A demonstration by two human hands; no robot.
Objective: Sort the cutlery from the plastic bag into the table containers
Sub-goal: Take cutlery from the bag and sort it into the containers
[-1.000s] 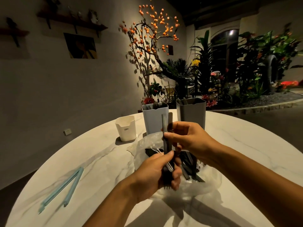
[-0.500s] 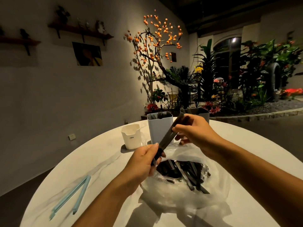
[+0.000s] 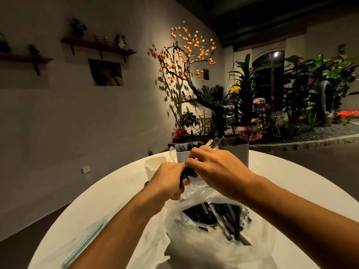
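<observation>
Cutlery gripped by left hand – right hand hiding containers (partly)

Table white, faint grey marbling. On it: bag clear, cutlery inside black. Behind bag: cup white, left container pale blue-white, right container grey. Left of bag: clip light blue. Tree beyond table: orange fruit on dark branches.
</observation>
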